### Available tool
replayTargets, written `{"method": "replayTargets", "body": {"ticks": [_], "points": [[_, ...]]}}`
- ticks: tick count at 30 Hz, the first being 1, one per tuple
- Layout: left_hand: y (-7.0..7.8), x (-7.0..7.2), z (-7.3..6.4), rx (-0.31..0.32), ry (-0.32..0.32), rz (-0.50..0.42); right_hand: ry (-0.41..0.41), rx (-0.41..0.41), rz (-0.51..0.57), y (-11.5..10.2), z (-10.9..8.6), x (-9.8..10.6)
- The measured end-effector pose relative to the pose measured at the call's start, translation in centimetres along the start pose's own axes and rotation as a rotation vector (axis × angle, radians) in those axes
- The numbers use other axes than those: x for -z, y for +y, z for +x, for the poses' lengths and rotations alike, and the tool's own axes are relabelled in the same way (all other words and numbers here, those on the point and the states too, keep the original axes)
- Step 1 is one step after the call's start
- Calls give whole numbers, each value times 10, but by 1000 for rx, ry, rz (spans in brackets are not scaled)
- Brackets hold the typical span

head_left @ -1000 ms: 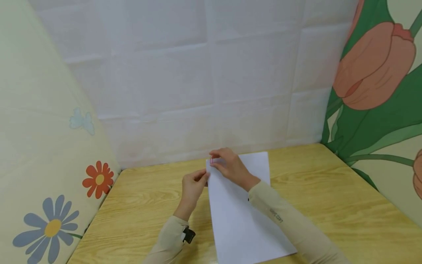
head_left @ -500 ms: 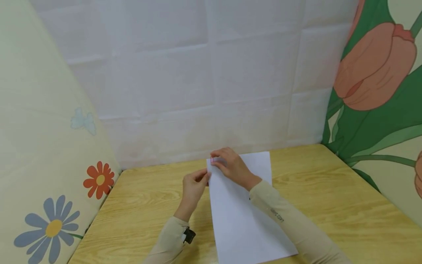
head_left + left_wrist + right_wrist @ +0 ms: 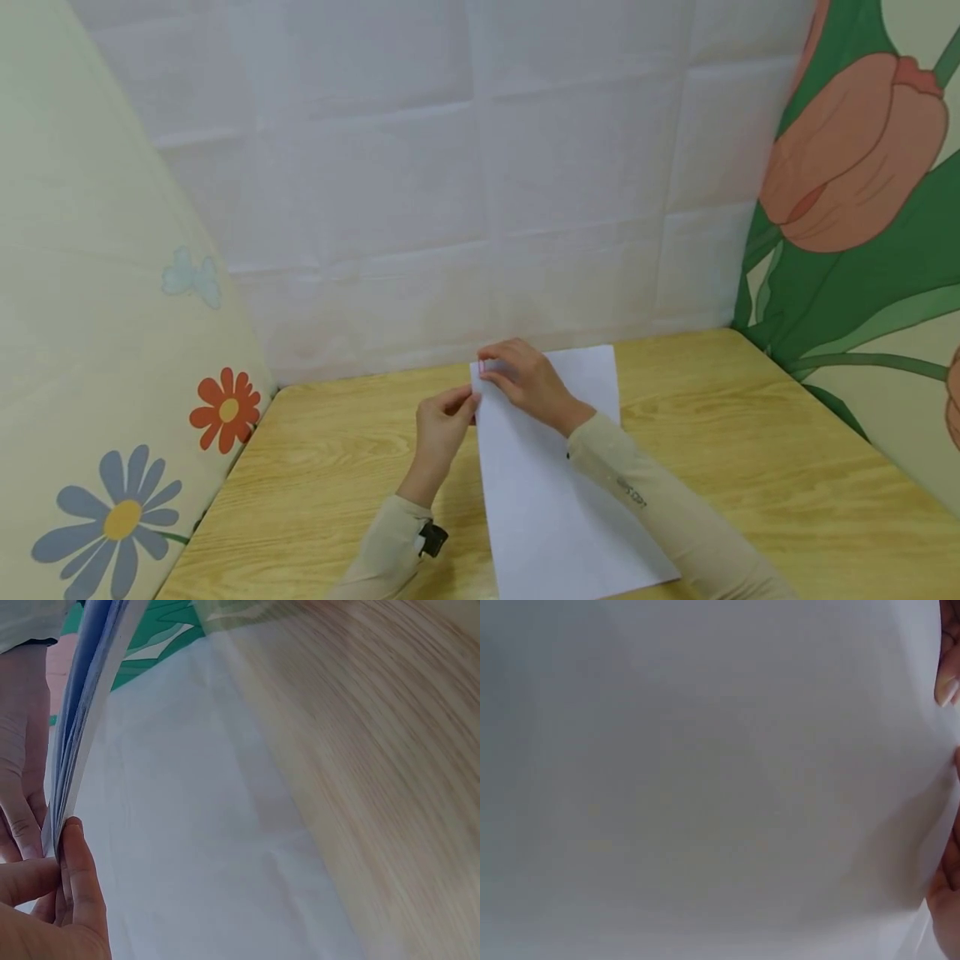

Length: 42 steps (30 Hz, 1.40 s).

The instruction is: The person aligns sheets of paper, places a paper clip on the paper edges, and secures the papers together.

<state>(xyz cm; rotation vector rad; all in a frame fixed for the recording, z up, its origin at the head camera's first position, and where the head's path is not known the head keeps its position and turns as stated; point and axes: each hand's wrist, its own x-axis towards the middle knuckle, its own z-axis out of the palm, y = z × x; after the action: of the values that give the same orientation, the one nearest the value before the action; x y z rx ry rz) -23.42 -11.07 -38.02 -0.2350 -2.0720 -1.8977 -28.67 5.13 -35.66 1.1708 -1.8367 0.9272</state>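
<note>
A stack of white paper (image 3: 555, 500) is held up at its far left corner, above the wooden table. My left hand (image 3: 442, 429) pinches the left edge between thumb and fingers, just below that corner. At the top edge beside the corner, my right hand (image 3: 532, 383) pinches a small pink paper clip (image 3: 482, 367) between thumb and forefinger. In the left wrist view the sheets (image 3: 79, 727) show edge-on as several thin layers, with the left fingers (image 3: 84, 889) gripping them. White paper (image 3: 705, 765) fills most of the right wrist view, with parts of fingers along its right side.
The wooden table (image 3: 337, 450) extends on both sides of the paper. A white creased cloth (image 3: 375, 208) hangs along its back edge. Flower-printed panels stand at the left (image 3: 90, 333) and right (image 3: 862, 333) sides.
</note>
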Motion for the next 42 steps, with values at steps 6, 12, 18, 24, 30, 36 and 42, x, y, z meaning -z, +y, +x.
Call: {"method": "replayTargets", "body": {"ticks": [6, 12, 18, 24, 30, 36, 42], "points": [[1, -1, 2, 13, 4, -11, 5, -18, 18, 1, 0, 2], [2, 0, 2, 17, -6, -35, 0, -21, 27, 0, 0, 2], [4, -1, 2, 23, -2, -16, 12, -19, 17, 2, -1, 3], [5, -2, 3, 25, 5, -19, 13, -29, 12, 2, 1, 5], [6, -2, 3, 25, 13, -25, 11, -42, 9, 1, 2, 6], [8, -3, 2, 23, 19, -30, 20, -36, 8, -2, 3, 7], [9, -3, 1, 24, 19, -35, 15, -42, 11, -2, 2, 8]]}}
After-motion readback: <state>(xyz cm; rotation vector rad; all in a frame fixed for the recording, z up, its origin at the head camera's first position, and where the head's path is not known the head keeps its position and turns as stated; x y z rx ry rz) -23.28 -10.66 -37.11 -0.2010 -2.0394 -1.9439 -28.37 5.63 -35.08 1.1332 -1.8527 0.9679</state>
